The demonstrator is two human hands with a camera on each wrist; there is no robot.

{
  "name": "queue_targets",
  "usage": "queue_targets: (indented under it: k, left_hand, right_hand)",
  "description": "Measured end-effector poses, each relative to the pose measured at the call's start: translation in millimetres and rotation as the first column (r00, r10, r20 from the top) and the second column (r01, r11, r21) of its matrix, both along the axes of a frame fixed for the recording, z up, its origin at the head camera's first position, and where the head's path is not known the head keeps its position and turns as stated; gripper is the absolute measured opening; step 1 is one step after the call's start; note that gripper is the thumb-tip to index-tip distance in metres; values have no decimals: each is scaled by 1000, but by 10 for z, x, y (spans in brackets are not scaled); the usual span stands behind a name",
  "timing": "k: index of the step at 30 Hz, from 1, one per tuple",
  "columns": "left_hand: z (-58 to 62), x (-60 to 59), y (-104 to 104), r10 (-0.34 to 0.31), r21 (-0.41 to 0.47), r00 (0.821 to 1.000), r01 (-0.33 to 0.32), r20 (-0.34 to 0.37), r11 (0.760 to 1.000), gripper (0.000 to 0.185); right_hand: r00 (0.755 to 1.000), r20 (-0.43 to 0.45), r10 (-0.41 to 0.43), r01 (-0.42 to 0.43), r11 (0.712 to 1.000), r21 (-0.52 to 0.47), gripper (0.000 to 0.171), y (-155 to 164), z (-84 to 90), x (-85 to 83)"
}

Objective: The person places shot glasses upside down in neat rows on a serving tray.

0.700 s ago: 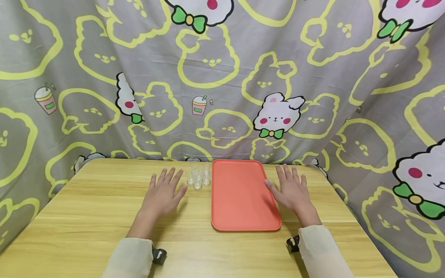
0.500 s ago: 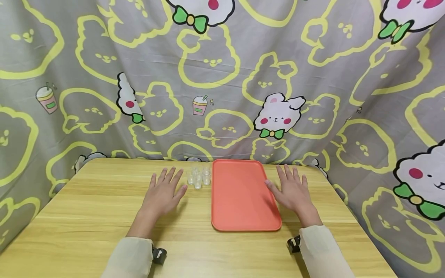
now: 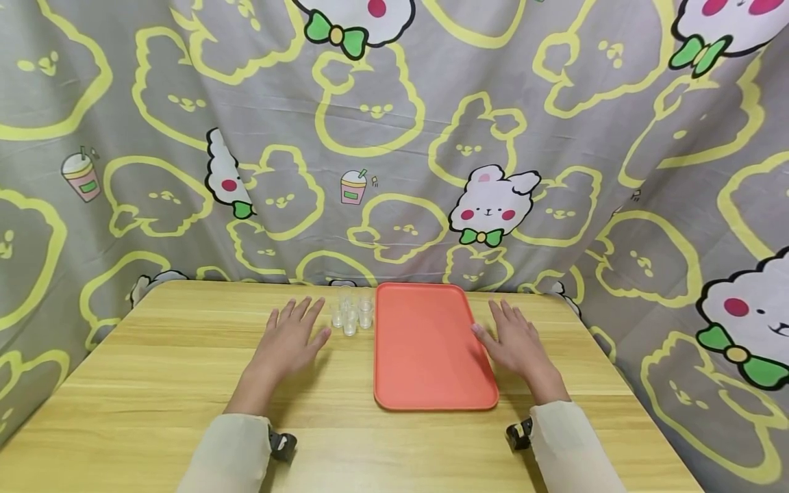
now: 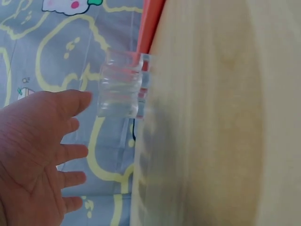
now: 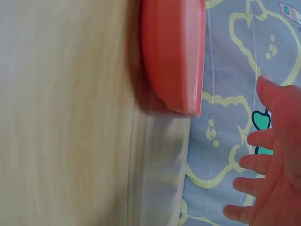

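Both hands hover flat and empty above the desk (image 3: 185, 356): left hand (image 3: 288, 340) near small clear cups (image 3: 350, 313), right hand (image 3: 516, 342) beside the orange tray (image 3: 425, 356).

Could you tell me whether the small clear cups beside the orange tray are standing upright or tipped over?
Upright. The clear cups stand in a tight cluster on the table, left of the orange tray.

My right hand (image 5: 273, 169) fills the lower right of the frame, fingers spread and straight, holding nothing. The orange tray (image 5: 171, 52) sits at the top centre, resting on the wooden table (image 5: 66, 117) that covers the left side. Grey patterned cloth (image 5: 225, 61) shows behind my fingers.
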State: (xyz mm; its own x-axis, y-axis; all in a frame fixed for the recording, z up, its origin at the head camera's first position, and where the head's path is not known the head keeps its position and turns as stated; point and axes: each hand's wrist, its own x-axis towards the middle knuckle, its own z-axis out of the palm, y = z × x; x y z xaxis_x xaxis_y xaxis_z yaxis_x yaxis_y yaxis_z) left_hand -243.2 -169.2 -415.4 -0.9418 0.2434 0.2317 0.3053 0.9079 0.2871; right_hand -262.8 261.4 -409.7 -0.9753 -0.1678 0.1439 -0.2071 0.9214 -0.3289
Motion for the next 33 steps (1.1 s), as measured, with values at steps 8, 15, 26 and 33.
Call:
queue_targets:
  k: [8, 15, 26, 33]
  left_hand:
    - [51, -113, 10, -35, 21, 999, 34, 36, 999, 63]
    - [68, -219, 62, -61, 30, 996, 59, 72, 998, 65]
    - [59, -397, 143, -100, 61, 987, 93, 128, 994, 68]
    - [35, -475, 133, -125, 118, 980, 107, 155, 987, 66]
  right_hand:
    - [995, 43, 91, -83, 983, -161, 74, 6, -77, -53]
    - [991, 103, 88, -64, 975, -215, 75, 18, -129, -76]
    - [982, 169, 83, -32, 958, -284, 64, -7, -152, -47]
    - [979, 173, 106, -42, 941, -337, 57, -21, -169, -46]
